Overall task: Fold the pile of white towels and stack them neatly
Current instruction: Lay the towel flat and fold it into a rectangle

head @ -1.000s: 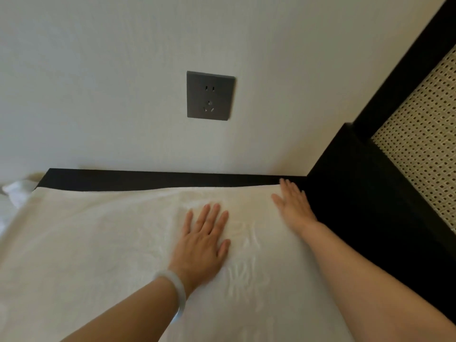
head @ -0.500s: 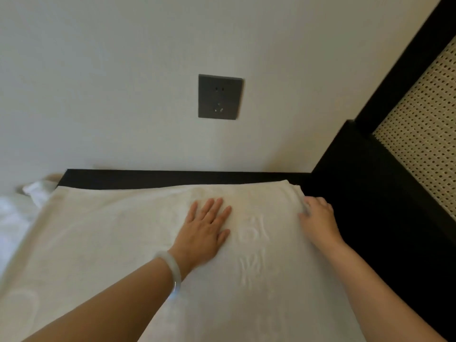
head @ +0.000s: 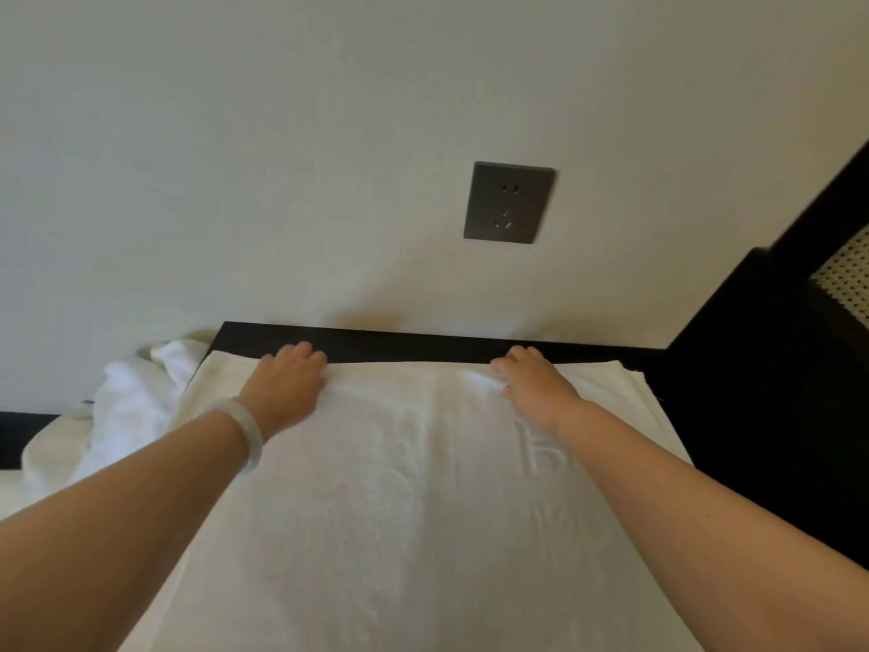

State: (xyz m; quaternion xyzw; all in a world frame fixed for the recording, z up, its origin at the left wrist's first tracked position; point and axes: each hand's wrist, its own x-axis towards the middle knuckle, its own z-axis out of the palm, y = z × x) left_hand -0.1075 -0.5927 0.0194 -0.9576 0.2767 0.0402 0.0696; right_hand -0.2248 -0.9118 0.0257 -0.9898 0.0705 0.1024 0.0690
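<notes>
A large white towel [head: 414,487] with a raised woven pattern lies spread flat on a black surface [head: 423,343], its far edge close to the wall. My left hand [head: 287,383], with a pale bangle on the wrist, grips that far edge left of centre, fingers curled over it. Further right along the same edge, my right hand [head: 536,383] pinches the cloth, which bunches slightly under the fingers. More white towels [head: 127,402] lie crumpled in a heap to the left.
A cream wall with a dark grey socket [head: 509,203] rises straight behind the surface. A black frame [head: 762,369] with a woven cane panel [head: 846,280] stands at the right.
Both hands left the towel's middle and right corner and went to its far edge, where they now hold it. My head turned left, so the socket sits further right in view.
</notes>
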